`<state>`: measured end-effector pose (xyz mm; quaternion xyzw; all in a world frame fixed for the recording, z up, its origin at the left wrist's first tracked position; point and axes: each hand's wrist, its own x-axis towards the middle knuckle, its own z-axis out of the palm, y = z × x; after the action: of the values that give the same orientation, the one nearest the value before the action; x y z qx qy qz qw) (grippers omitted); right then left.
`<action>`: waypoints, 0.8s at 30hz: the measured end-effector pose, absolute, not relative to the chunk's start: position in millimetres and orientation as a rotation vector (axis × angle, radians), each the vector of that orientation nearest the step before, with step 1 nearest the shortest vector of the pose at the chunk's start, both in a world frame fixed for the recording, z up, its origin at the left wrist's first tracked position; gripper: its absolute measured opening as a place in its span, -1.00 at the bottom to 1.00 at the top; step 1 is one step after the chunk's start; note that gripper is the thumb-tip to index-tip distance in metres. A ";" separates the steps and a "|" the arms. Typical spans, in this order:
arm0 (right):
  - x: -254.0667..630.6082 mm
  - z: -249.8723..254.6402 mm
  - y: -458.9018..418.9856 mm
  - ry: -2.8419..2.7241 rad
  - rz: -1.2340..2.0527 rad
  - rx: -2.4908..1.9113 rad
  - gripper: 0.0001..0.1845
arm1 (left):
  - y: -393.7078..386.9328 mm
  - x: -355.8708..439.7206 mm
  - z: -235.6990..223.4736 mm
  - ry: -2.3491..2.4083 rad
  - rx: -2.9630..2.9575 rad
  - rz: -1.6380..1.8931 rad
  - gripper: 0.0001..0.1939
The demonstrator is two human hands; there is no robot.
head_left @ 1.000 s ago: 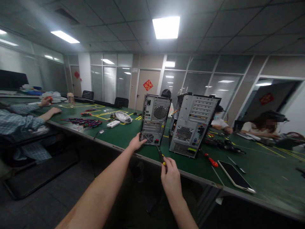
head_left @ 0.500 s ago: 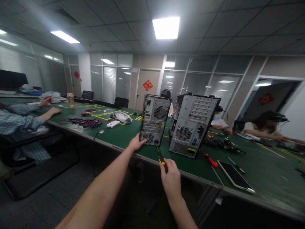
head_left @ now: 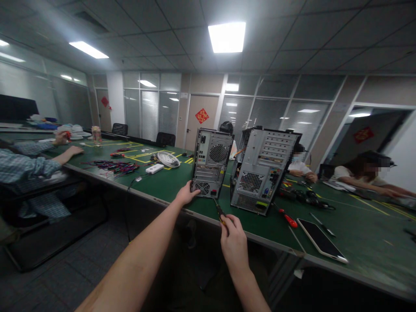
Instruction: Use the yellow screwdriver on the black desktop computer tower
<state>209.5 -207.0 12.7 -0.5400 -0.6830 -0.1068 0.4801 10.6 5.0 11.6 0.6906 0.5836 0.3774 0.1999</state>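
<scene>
A smaller computer tower [head_left: 212, 162] stands upright on the green table, its back panel towards me. My left hand [head_left: 186, 195] grips its lower left edge, the thumb lying on the panel beside the fan grille and the other fingers largely hidden at the side. In my right hand [head_left: 234, 236] is a black and yellow screwdriver [head_left: 220, 211], held by the handle with closed fingers. Its shaft points up to the tower's bottom edge, below the red switch; whether the tip touches a screw is too small to tell. Right of it stands a larger computer tower [head_left: 251, 182].
A red-handled screwdriver [head_left: 290, 220], a phone [head_left: 320, 238] and a thin metal tool [head_left: 322, 224] lie to the right. Leftwards are a white power strip [head_left: 154, 169], a round white fan grille [head_left: 168, 159] and a tangle of wires [head_left: 113, 167]. Other people sit along the table.
My right hand's fingers have shifted up and turned on the screwdriver, covering more of its yellow handle. The left hand and both towers have stayed in place.
</scene>
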 end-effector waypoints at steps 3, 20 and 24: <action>209.8 12.4 -206.9 -1.667 -0.270 -1.347 -0.65 | 5.0 10.1 12.1 1.631 1.931 1.050 -0.15; 210.9 7.1 -205.0 -1.738 -0.339 -1.545 -0.82 | 3.8 10.4 12.5 1.619 1.941 1.056 -0.15; 209.7 5.0 -205.6 -1.763 -0.338 -1.633 -0.90 | 2.6 11.1 13.8 1.626 1.940 1.054 -0.16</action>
<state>209.7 -205.6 5.0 -0.6303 -0.6807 -0.1303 0.3498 11.1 2.6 13.8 0.6935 0.5811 0.3768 0.1985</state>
